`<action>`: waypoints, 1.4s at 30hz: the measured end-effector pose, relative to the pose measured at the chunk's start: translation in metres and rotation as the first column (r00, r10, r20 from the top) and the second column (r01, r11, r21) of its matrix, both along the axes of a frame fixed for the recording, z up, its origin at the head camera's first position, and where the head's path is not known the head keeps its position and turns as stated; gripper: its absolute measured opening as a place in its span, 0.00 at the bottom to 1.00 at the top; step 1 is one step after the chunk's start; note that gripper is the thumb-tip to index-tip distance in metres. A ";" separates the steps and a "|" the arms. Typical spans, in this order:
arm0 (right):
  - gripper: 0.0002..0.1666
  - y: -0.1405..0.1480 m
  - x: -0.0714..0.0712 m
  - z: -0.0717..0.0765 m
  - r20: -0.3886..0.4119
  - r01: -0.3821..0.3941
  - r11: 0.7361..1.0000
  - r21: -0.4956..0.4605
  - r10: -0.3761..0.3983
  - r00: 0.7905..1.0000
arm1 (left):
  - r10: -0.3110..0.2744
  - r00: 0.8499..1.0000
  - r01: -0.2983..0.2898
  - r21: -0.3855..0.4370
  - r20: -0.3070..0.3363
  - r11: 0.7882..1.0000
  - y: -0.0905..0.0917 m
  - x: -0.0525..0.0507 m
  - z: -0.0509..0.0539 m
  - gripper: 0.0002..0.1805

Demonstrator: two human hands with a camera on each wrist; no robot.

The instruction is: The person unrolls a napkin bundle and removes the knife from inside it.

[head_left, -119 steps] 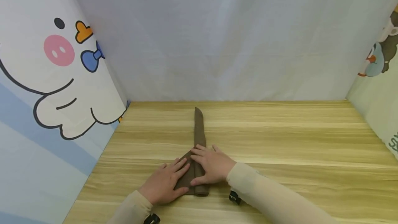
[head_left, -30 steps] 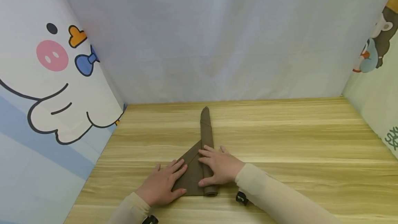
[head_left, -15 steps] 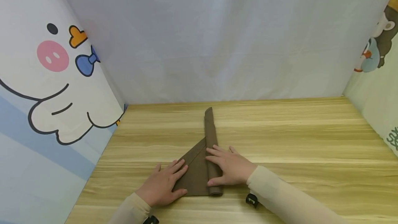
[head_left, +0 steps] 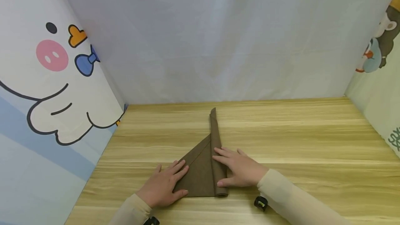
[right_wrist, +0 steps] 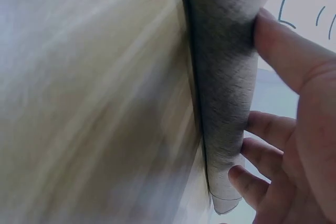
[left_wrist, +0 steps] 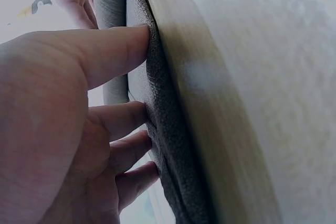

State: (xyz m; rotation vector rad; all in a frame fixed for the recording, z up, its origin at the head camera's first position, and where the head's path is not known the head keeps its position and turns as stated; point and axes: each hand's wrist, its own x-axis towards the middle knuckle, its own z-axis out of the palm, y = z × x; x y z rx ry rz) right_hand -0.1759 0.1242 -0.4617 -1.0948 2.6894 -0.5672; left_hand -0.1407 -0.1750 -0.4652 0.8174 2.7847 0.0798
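A brown cloth (head_left: 200, 173) lies on the table, flat and slanted at its left, rolled into a tube (head_left: 217, 148) along its right edge. The tube's thin end points to the back. My left hand (head_left: 164, 185) rests with spread fingers on the flat part's left side; the left wrist view shows its thumb and fingertips touching the cloth (left_wrist: 165, 114). On the tube lie the fingertips and thumb of my right hand (head_left: 239, 169), fingers spread. In the right wrist view they touch the rolled cloth (right_wrist: 223, 66), whose coiled end shows at the top.
The wood-grain table (head_left: 297, 134) reaches to a pale curtain (head_left: 218, 44) at the back. Side panels with cartoon prints stand at left (head_left: 18, 61) and right (head_left: 381, 96). Dark wrist devices show below both sleeves.
The tube and my right hand have moved to the right, and more of the flat cloth shows between the hands. Over the last second my left hand has stayed in place.
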 end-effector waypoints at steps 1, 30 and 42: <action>0.50 0.001 0.000 0.000 0.001 0.000 1.000 -0.004 0.000 1.000 | -0.001 1.000 0.001 0.000 -0.001 1.000 0.000 0.000 0.000 0.41; 0.50 0.018 -0.001 -0.001 -0.001 -0.039 0.999 -0.032 0.039 0.999 | -0.006 1.000 0.006 0.015 -0.005 1.000 0.000 0.001 0.002 0.41; 0.53 0.023 -0.001 -0.003 0.004 -0.025 0.999 -0.033 0.025 1.000 | -0.006 1.000 0.006 0.017 -0.006 1.000 -0.001 0.002 0.001 0.41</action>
